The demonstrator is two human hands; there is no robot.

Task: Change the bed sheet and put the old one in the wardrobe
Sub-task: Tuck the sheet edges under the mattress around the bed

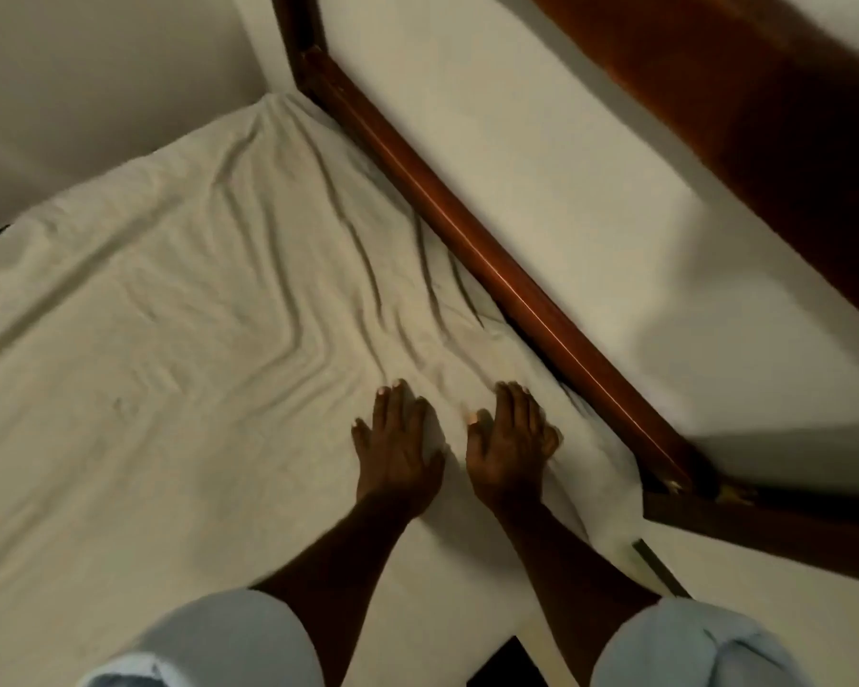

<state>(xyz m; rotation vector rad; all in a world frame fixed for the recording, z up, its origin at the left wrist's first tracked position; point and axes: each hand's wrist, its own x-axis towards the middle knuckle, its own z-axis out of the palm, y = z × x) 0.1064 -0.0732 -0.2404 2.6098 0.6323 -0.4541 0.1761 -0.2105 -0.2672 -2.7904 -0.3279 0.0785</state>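
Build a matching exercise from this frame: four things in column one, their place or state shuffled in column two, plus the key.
Column 1
1. cream fabric bed sheet
2. reddish-brown wooden bed rail
3. left hand
4. pale blue left sleeve

Column 2
A. bunched on the arm, at the bottom edge
B. flat, fingers straight, pressing on the sheet
C. wrinkled, spread over the bed
D. runs diagonally along the sheet's right side

Pairs: 1-C, 2-D, 3-B, 4-A

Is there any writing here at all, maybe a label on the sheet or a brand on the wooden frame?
None: no word, label, number or sign shows anywhere.
The sheet is plain and creased, the wooden bed frame is bare, and the left hand and right hand resting on the sheet carry nothing printed.
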